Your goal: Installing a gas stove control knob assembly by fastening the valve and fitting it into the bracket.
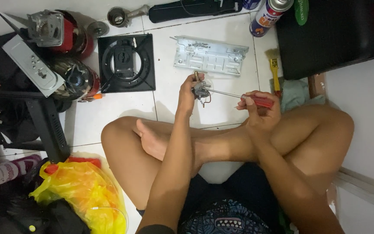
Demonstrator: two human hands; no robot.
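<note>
My left hand (190, 92) grips a small dark metal part (201, 91) with a brass stub and short wires, held above the white tiled floor. My right hand (258, 109) is closed around the red handle of a screwdriver (260, 102). Its thin steel shaft runs left, and the tip meets the small part. I sit cross-legged, and both forearms reach out over my legs. A silver metal bracket plate (208, 55) lies flat on the tiles just beyond my hands.
A black square burner frame (126, 63) lies to the left of the plate. Red and chrome motor parts (66, 52) and a grey panel sit at far left. A spray can (268, 15), a yellow-handled brush (275, 73), a black case (334, 34) and a yellow plastic bag (83, 190) surround me.
</note>
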